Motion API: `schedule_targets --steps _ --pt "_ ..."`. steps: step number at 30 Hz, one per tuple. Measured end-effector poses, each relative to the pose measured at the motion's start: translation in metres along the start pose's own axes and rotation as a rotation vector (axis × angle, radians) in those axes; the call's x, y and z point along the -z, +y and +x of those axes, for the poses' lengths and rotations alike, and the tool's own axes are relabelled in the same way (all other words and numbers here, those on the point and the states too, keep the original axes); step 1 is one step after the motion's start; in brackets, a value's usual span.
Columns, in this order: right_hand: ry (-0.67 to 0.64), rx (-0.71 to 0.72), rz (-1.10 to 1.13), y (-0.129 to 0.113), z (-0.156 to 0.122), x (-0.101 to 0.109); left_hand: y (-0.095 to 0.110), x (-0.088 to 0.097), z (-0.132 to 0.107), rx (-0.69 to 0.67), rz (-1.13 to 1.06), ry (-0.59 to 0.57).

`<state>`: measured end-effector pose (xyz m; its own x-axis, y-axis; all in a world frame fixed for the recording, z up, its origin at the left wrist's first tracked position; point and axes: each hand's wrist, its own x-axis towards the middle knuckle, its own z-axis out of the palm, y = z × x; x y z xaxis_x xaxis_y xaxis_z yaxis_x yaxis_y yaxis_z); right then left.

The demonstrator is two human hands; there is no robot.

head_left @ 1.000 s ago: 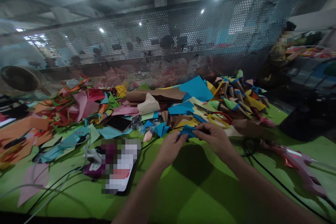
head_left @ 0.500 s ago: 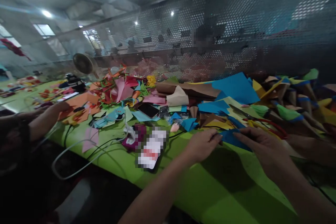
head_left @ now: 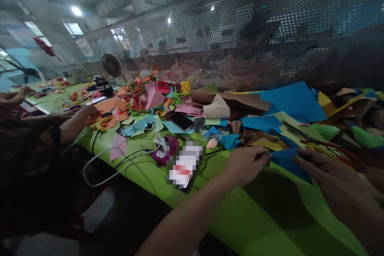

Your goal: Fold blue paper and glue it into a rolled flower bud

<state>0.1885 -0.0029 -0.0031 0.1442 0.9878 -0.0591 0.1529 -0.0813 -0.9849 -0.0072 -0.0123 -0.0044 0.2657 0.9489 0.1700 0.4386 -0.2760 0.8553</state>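
Note:
Both my hands are above the near edge of the green table, at a blue piece of felt-like sheet (head_left: 289, 163). My left hand (head_left: 247, 164) pinches its left corner between thumb and fingertips. At its other side, the thumb and fingers of my right hand (head_left: 330, 174) close on the edge, with the piece stretched flat between the two hands. Beyond my right hand lie red-handled scissors (head_left: 345, 153), partly hidden. A small pink piece (head_left: 212, 143) and a blue scrap (head_left: 230, 141) rest beyond my left hand.
A phone with a lit, blurred screen (head_left: 186, 166) lies left of my hands, beside a purple-and-white item (head_left: 163, 148) with cables. Behind are a dark phone (head_left: 181, 121), a large blue sheet (head_left: 295, 102) and heaped coloured scraps. A person's arm (head_left: 76, 124) reaches in from the left.
The view has swung left, so the table and its contents sit further right in the picture. Both hands keep their hold on the blue piece, with little visible change.

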Motion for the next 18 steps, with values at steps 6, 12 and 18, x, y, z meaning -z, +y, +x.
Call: schedule_targets --steps 6,12,18 --pt "0.042 0.05 -0.066 0.006 0.004 0.003 0.004 0.004 -0.001 0.052 -0.051 -0.049" --pt "-0.042 -0.012 -0.014 0.007 0.002 0.003 0.004 0.004 -0.001 0.056 -0.048 0.061" --pt "0.003 -0.058 -0.123 -0.005 -0.002 0.0 0.007 0.006 -0.002 0.084 0.041 0.055"
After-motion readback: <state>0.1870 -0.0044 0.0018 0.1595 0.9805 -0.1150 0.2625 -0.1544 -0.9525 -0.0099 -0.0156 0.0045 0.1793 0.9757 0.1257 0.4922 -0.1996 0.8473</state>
